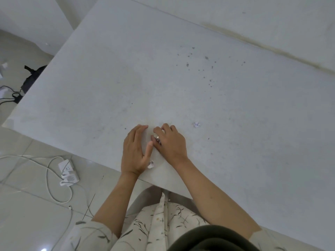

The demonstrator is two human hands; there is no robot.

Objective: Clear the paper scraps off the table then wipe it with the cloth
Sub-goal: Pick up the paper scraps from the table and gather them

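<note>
While hands cup scraps: left hand flat, right hand curled, stained white table.

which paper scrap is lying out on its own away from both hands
The crumpled scrap with purple marks, lying alone on the table out past the right hand. The other scrap sits against the left hand near the table's edge.

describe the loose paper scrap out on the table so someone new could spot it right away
Start at the big pale table and find the right hand near its front edge. The paper scrap lies just right of its fingertips, a tiny crumpled white piece with purplish marks, alone and untouched, unlike the scrap by the left hand.
</note>
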